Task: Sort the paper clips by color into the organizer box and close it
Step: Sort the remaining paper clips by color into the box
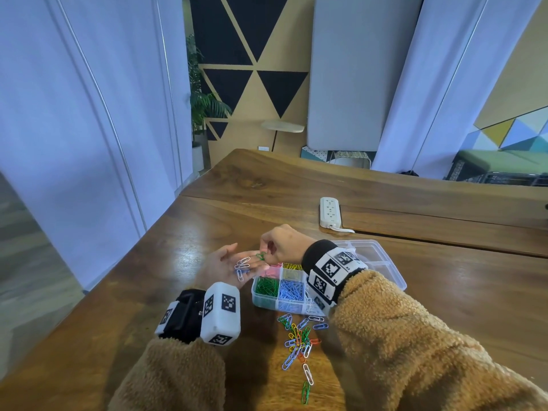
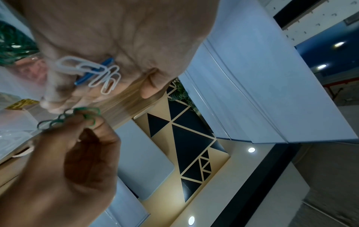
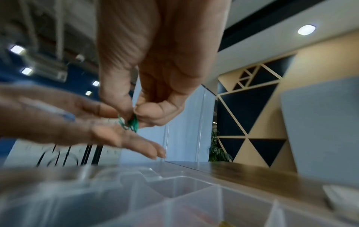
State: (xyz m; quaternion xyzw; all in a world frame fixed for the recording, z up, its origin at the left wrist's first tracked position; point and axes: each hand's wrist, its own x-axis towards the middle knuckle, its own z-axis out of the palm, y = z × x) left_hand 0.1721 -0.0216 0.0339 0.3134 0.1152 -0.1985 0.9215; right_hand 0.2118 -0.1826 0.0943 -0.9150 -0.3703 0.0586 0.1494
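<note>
Pinching a small bunch of green paper clips (image 1: 260, 256) between thumb and curled fingertips, the right hand (image 1: 281, 243) hovered just above the left hand (image 1: 226, 264), which lay palm up with fingers relaxed, serving as a tray. On that palm rested several white clips (image 2: 93, 73) and one blue clip (image 2: 93, 72), likely kept there so each color could be lifted off in turn. Both hands sat just beyond the far left corner of the clear organizer box (image 1: 267, 302), whose lid (image 1: 382, 262) lay folded open to the right. Its near compartments already held green (image 1: 266, 286) and light blue (image 1: 292, 292) clips, with pink (image 1: 271, 271) and yellow (image 1: 293, 272) behind them. The green compartment stood near the pinched bunch, so dropping it in looked like the step in hand. A mixed pile of loose clips (image 1: 298, 341) remained on the wooden surface (image 1: 444, 292) in front of the box, so sorting seemed well short of finished and closing was not yet due.
</note>
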